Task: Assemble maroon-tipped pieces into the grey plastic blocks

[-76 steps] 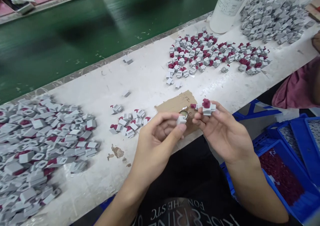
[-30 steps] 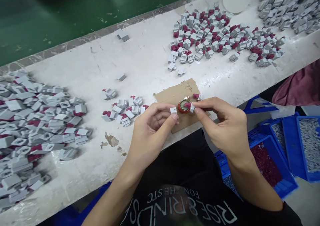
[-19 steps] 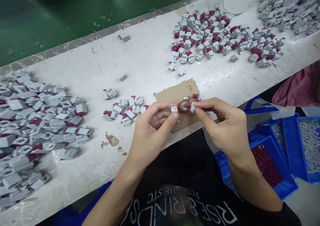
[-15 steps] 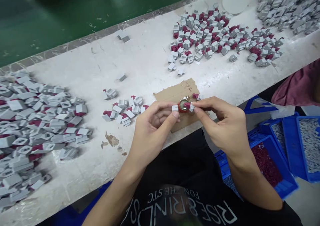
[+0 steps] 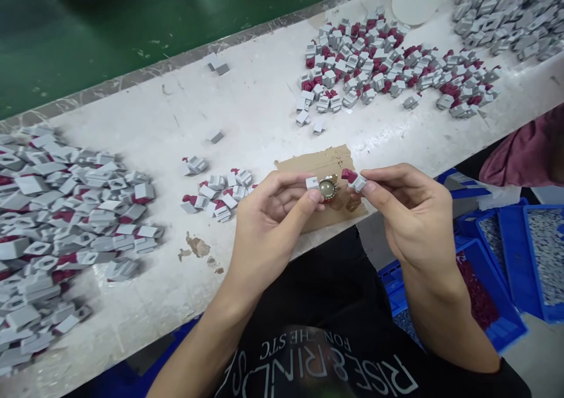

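- The left hand [image 5: 268,222] is pinching a small grey piece [image 5: 312,182] between thumb and finger.
- The right hand [image 5: 412,216] is pinching a grey piece with a dark red cap [image 5: 353,179] at its fingertips.
- Both pieces are sitting just above the near edge of the white table [image 5: 247,110], over a scrap of brown cardboard [image 5: 308,166].
- A small round metal dish [image 5: 328,188] is lying on the cardboard between the two hands.
- A little bunch of capped pieces [image 5: 218,192] is lying just left of the hands.
- A big grey heap [image 5: 61,210] is lying far left.
- Blue bins [image 5: 506,257] are standing to the right.
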The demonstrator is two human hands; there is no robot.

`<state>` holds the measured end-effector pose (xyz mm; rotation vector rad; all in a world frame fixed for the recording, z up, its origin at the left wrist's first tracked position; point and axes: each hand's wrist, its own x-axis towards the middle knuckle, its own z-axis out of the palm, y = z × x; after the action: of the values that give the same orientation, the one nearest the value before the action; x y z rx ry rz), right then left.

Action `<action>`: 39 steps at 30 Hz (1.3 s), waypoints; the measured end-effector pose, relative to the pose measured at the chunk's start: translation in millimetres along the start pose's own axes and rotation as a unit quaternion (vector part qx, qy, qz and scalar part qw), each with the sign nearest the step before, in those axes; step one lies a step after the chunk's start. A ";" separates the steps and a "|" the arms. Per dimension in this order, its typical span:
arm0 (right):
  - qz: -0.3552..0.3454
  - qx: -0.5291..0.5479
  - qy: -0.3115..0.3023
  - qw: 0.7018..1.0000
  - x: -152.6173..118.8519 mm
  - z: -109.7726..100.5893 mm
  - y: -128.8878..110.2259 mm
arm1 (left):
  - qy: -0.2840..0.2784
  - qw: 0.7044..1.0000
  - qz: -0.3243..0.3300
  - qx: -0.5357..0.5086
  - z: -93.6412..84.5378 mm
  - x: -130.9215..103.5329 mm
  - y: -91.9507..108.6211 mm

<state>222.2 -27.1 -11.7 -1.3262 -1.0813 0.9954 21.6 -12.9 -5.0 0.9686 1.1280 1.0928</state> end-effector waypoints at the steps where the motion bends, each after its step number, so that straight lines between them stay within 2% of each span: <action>1: 0.012 0.015 -0.006 1.000 1.0 -0.2 0.2 | -0.001 1.000 0.002 -0.001 0.1 0.3 0.3; 6: 0.082 0.102 -0.016 0.991 4.8 -1.2 0.9 | -0.001 1.000 0.000 -0.004 1.1 1.0 0.8; 11: 0.129 0.159 -0.061 0.977 6.1 -2.2 0.7 | -0.026 0.999 0.004 -0.023 7.3 1.4 6.4; 15: 0.095 0.135 -0.048 0.985 2.6 -1.1 -1.6 | -0.054 0.998 0.008 -0.044 13.9 2.2 9.0; 21: 0.056 0.078 -0.022 0.995 -2.9 -1.4 -2.6 | -0.061 0.996 0.008 -0.058 14.5 3.4 5.8; 30: 0.003 0.024 -0.042 0.999 -3.1 -3.6 -4.9 | -0.050 0.999 -0.001 -0.015 13.9 3.0 8.9; 34: -0.002 -0.010 -0.070 0.997 -0.7 -7.0 -13.7 | -0.073 0.997 -0.004 -0.006 11.9 0.7 9.3; 39: 0.012 0.020 -0.097 0.995 0.2 -4.0 -15.9 | -0.092 0.996 0.011 0.017 3.0 -0.8 10.2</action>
<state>225.4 -28.1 4.3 -1.2315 -1.1883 1.1767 22.9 -11.7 5.6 1.0870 0.9896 0.9822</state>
